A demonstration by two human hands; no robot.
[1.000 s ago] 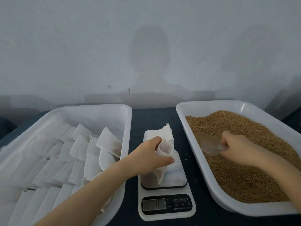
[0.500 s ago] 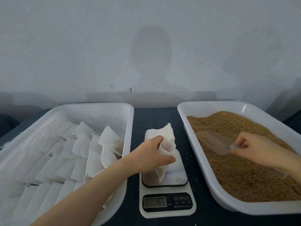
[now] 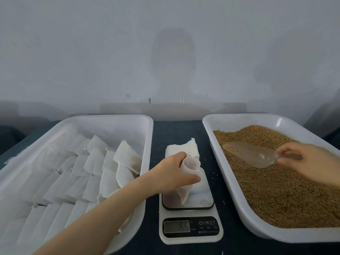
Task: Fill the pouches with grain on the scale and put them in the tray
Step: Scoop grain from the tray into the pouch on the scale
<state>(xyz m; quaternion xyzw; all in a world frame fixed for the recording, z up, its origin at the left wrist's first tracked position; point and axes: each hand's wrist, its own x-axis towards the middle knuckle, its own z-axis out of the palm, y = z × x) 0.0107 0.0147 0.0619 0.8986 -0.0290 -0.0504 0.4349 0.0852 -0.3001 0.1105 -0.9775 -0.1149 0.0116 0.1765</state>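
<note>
My left hand (image 3: 171,172) grips a white mesh pouch (image 3: 186,183) by its open top, holding it upright on the white scale (image 3: 189,214), whose display reads 16.6. A stack of flat pouches (image 3: 181,150) lies just behind the scale. My right hand (image 3: 303,159) holds the handle of a clear plastic scoop (image 3: 248,153), whose tip lies in the brown grain (image 3: 279,190) filling the right white tray (image 3: 219,150).
The left white tray (image 3: 147,144) holds several rows of white pouches (image 3: 77,173). Both trays and the scale sit on a dark blue table (image 3: 176,129) against a grey wall. A few loose grains lie beside the scale.
My right hand has drawn back to the right and turned the scoop so its mouth points left over the grain. My left hand and the pouch stayed put. The scale reading went from 16.5 to 16.6.
</note>
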